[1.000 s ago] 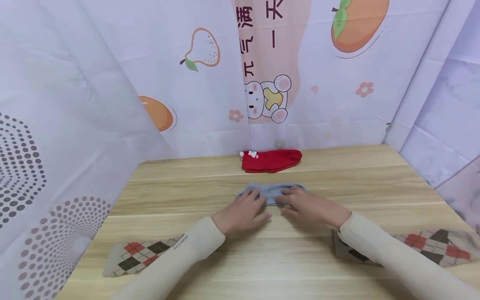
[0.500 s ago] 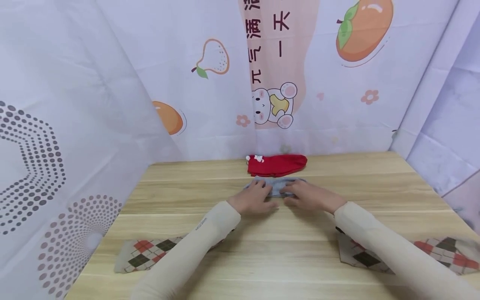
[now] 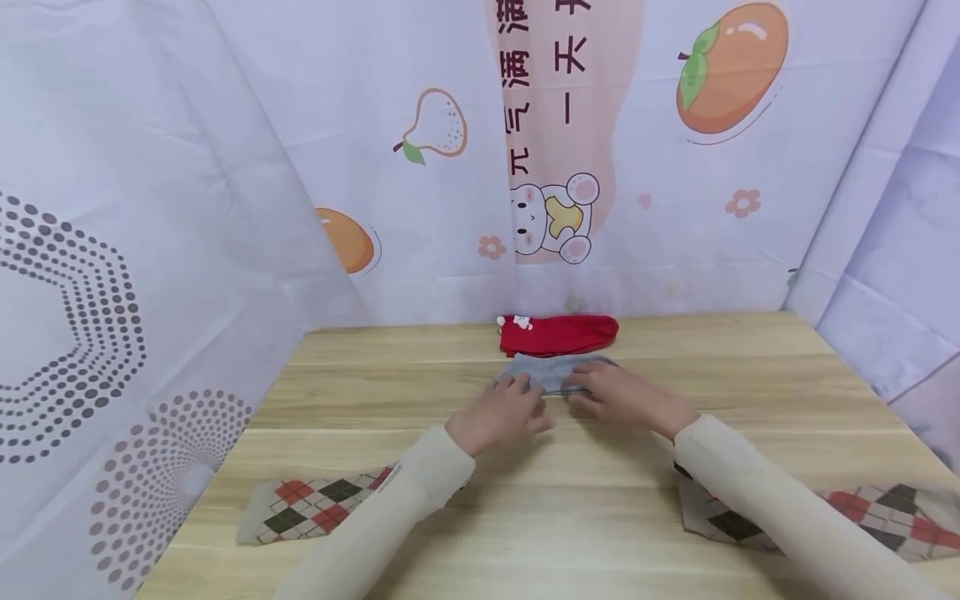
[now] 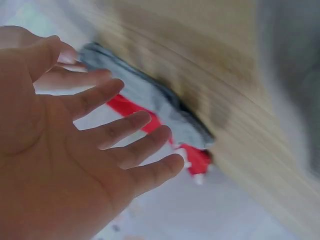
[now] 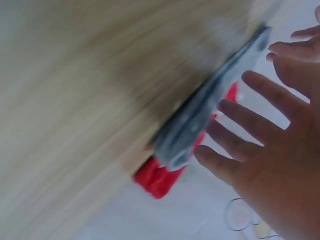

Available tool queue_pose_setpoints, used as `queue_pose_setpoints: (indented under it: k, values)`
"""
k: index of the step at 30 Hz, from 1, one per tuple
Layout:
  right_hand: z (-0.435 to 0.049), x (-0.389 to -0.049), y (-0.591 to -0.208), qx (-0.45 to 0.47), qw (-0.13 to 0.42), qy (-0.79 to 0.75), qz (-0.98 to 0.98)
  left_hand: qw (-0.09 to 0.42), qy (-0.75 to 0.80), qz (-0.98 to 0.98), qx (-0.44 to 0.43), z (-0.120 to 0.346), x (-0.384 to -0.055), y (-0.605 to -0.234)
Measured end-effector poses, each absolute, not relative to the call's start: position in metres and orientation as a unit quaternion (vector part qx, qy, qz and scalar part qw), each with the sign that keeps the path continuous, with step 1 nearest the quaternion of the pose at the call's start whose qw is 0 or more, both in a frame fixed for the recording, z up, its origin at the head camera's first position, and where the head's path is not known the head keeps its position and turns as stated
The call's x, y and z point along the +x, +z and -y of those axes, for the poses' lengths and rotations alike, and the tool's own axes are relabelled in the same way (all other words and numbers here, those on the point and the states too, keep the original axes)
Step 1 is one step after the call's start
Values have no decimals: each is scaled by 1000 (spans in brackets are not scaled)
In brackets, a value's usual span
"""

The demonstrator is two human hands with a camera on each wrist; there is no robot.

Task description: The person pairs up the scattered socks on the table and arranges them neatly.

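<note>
A grey-blue sock [image 3: 555, 372] lies flat, lengthwise from left to right, just in front of a folded red sock [image 3: 562, 335] with white trim at its left end. My left hand [image 3: 501, 412] is at the grey sock's left part, its fingers spread and fairly straight in the left wrist view. At the right part is my right hand [image 3: 628, 400], fingers also extended and parted in the right wrist view. Neither hand grips the sock; whether the fingertips still touch it I cannot tell.
An argyle sock [image 3: 300, 510] lies on the left of the wooden table [image 3: 570, 517], partly under the left sleeve. Another argyle sock [image 3: 885, 518] is at the right, crossed by the right sleeve. A printed curtain [image 3: 420, 250] hangs behind the table's back edge.
The grey-blue sock has slid away from me, up close to the red sock, with both hands following. Most recently, my left hand has drawn back slightly. The head view has shifted a little.
</note>
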State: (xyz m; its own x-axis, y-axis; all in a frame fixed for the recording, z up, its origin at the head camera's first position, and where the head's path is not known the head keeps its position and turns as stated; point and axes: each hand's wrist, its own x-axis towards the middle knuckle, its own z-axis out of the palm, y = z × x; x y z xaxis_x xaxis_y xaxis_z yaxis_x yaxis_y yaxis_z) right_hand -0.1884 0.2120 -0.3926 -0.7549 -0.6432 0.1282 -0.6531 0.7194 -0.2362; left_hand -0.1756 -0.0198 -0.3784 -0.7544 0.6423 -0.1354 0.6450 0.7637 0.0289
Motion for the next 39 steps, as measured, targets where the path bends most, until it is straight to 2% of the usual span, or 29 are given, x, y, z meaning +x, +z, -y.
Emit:
queue_pose_setpoints:
  k: [5, 11, 24, 31, 39]
  values:
    - [-194, -172, -386, 361, 55, 148, 919, 27, 33, -926, 376, 43, -145, -369]
    - [-173, -157, -377, 381, 59, 165, 908, -27, 65, -923, 378, 83, -123, -353]
    - [-110, -147, -374, 399, -13, 183, 899, -68, 76, -972, 213, 203, -92, -338]
    - [-79, -151, -379, 393, -26, 145, 908, -32, 62, -989, 127, 272, -77, -332]
    - [-48, -153, -391, 417, -8, 107, 902, 92, 66, -993, 37, 318, -71, -356]
